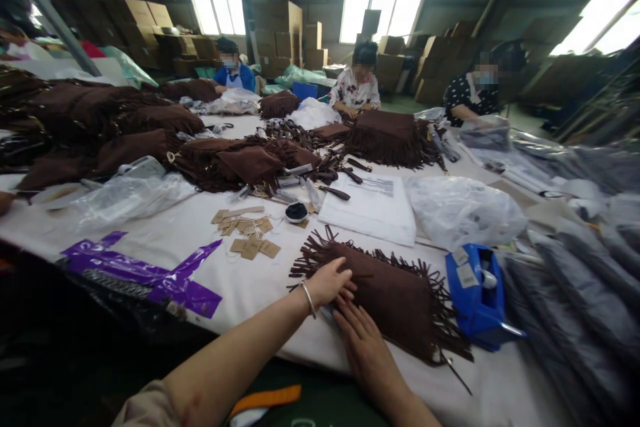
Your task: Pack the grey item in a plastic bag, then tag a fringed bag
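Both palms lie flat, fingers spread, gripping nothing: the left hand (327,282) presses the near edge of the brown suede fringed bag (395,297) lying on the white-covered table (260,280), the right hand (363,340) just beside it, apparently smoothing it. A blue tape dispenser (477,297) sits close by, within reach.

We see two bare forearms, no gloves, no rings visible. Left hand (327,282): thin silver-coloured bangle (309,299) round the wrist, plain metal, no charms we can make out. Left upper arm: edge of a short beige/tan sleeve (143,408), soft fabric, ends approx. at the elbow. Right hand (364,341): wrist bare, no watch or band; forearm runs out of frame bottom, so sleeve not visible there. Nails short, unpainted as far as we can tell.
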`<action>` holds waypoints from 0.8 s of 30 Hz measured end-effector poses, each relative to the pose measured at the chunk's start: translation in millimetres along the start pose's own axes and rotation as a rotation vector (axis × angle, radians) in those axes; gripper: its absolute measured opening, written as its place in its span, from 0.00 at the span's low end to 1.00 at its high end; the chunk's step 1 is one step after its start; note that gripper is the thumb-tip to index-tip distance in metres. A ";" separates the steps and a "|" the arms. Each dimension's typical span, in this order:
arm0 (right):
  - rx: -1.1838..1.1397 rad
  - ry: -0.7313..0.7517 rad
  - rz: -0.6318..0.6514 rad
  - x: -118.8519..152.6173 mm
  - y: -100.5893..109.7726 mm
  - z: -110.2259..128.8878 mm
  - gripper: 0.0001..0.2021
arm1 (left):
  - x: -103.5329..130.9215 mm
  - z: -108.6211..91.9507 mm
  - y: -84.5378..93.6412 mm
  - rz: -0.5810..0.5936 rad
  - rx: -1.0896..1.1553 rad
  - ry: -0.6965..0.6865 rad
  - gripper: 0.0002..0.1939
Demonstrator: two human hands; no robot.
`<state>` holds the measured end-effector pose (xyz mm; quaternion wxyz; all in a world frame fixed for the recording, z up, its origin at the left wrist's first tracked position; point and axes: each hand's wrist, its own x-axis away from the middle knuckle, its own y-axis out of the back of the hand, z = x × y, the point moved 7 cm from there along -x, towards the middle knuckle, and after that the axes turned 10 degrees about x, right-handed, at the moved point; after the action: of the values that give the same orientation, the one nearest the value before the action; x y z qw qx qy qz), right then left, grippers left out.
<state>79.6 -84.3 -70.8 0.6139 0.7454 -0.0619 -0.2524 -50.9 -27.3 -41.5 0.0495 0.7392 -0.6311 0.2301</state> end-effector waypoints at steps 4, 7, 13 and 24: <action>0.116 -0.086 -0.119 1.4 8.9 -8.4 0.31 | 11.1 -12.0 16.1 -0.086 -0.369 -0.235 0.18; 0.162 -0.121 -0.164 -1.5 17.4 -9.6 0.32 | 33.8 -1.7 61.2 -0.202 -0.354 -0.246 0.18; 0.031 -0.169 -0.049 -26.1 14.1 -20.0 0.42 | 63.8 46.6 105.9 -0.320 -0.102 -0.053 0.26; 0.445 -0.371 -0.782 -39.4 -37.0 -25.5 0.19 | -27.4 -22.6 61.9 -0.108 -0.896 -0.695 0.11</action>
<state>49.1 -37.1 -91.0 0.2774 0.7683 0.0619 -0.5735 -118.9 -6.4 -45.8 0.1593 0.7096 -0.6074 -0.3196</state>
